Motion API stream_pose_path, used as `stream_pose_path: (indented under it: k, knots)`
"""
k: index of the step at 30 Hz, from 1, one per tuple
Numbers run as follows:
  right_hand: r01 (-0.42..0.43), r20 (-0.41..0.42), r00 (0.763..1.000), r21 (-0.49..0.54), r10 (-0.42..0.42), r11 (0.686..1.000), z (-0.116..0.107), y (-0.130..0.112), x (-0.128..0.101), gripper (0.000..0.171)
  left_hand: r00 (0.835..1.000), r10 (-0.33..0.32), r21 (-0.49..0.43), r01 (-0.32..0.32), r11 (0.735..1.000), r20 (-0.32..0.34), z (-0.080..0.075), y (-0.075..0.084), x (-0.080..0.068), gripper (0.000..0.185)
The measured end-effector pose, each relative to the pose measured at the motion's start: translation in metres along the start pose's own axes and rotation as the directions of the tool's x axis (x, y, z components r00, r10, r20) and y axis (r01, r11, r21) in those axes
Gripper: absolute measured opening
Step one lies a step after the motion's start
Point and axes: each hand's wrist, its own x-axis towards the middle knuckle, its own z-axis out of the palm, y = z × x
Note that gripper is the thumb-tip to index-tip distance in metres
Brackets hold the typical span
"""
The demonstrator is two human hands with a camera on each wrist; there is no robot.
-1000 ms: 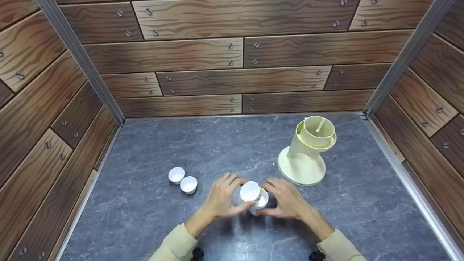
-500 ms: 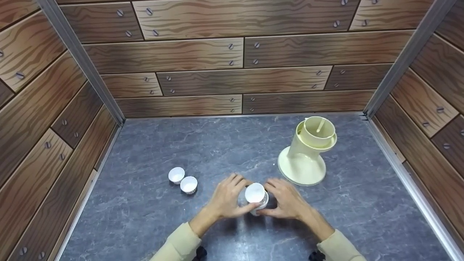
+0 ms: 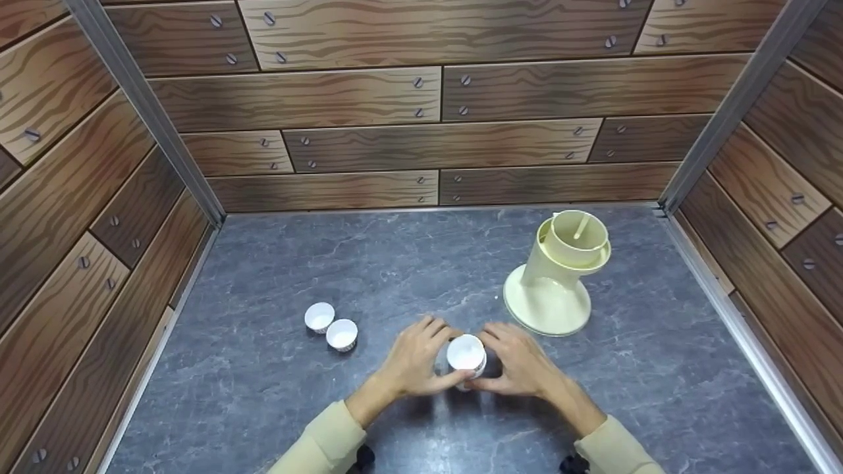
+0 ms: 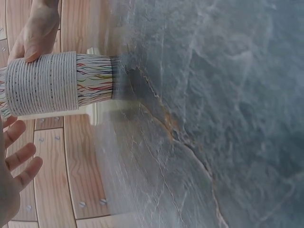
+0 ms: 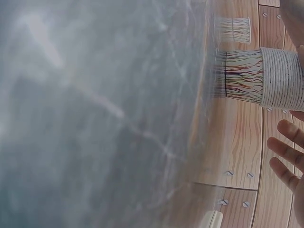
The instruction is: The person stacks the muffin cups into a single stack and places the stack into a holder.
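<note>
A stack of white paper cups (image 4: 42, 83) stands upright on the table between both hands. Many rolled rims are packed close together above one printed wall with thin coloured lines. My left hand (image 3: 421, 359) holds the topmost paper cup (image 3: 466, 353), its thumb on the near rim and its forefinger behind. From the other side my right hand (image 3: 517, 362) grips the stack lower down, thumb in front and forefinger at the back. The remaining fingers (image 5: 285, 149) of the right hand stay loose beside the stack. Most of the stack is hidden from the head view by the top cup.
Two more white paper cups, a rear one (image 3: 320, 317) and a front one (image 3: 342, 335), stand side by side to the left. A pale yellow plastic stand (image 3: 548, 306) with a round base and open tubular top is at the right. Wood-patterned walls (image 3: 421, 99) enclose the table.
My left hand has moved slightly right, bringing its paper cup from beside the stack's mouth down onto it. My right hand has kept its grip in nearly the same place.
</note>
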Motion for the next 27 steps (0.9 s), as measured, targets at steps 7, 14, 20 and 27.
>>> stream_pose_path:
  k: [7, 14, 20, 27]
  knots:
    - [0.000, 0.002, 1.000, -0.004, 0.000, 1.000, -0.0010, 0.0007, 0.0017, 0.068, 1.000, 0.002, -0.004, -0.002, 1.000, 0.027, 0.0017, -0.0011, 0.0004, 0.056]
    - [-0.002, 0.016, 1.000, 0.009, 0.002, 1.000, -0.0006, 0.0005, 0.0010, 0.068, 1.000, 0.001, -0.003, -0.001, 1.000, 0.028, 0.0033, -0.0011, -0.0010, 0.056]
    - [-0.007, 0.020, 1.000, 0.007, 0.007, 1.000, -0.0007, 0.0000, 0.0004, 0.069, 1.000, 0.000, -0.002, 0.000, 1.000, 0.017, 0.0049, 0.0001, -0.0014, 0.055]
    - [0.001, 0.015, 1.000, 0.008, -0.001, 1.000, -0.0013, -0.0009, 0.0007, 0.067, 1.000, -0.003, -0.013, 0.003, 1.000, 0.011, 0.0078, 0.0013, -0.0020, 0.054]
